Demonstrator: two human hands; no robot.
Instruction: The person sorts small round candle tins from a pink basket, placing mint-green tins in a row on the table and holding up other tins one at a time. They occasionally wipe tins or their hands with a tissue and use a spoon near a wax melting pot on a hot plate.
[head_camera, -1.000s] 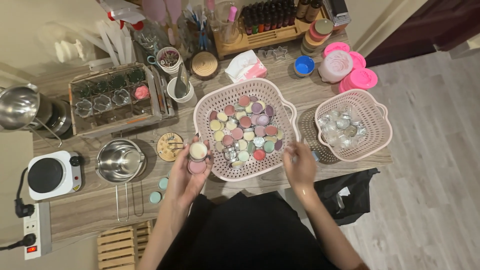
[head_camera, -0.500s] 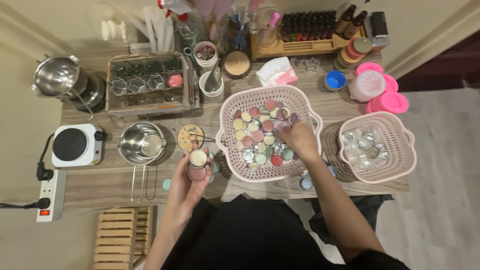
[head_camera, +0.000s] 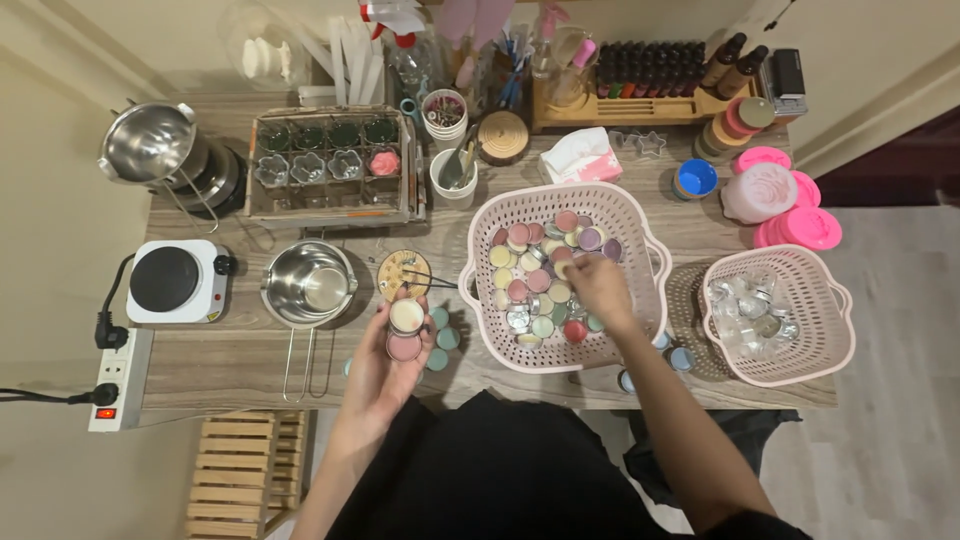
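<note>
My left hand (head_camera: 385, 372) holds two small round candle tins (head_camera: 405, 330), a cream one above a pink one, over the table's front edge. My right hand (head_camera: 598, 290) reaches into the big pink perforated basket (head_camera: 478, 240), fingers down among several small round candles (head_camera: 535, 280) in pink, yellow, green and purple. Whether those fingers pinch one candle is hidden. A few teal tins (head_camera: 441, 338) lie on the table just right of my left hand.
A second pink basket (head_camera: 835, 300) of clear empty cups stands at the right. A steel pot (head_camera: 308, 284), a hotplate (head_camera: 172, 281), a tray of moulds (head_camera: 330, 165), a wick disc (head_camera: 403, 273), bottles and pink lids (head_camera: 790, 205) crowd the wooden table (head_camera: 230, 360).
My right hand has moved from the table's front edge up into the big basket. My left hand keeps the two tins and has barely shifted. The camera view has panned.
</note>
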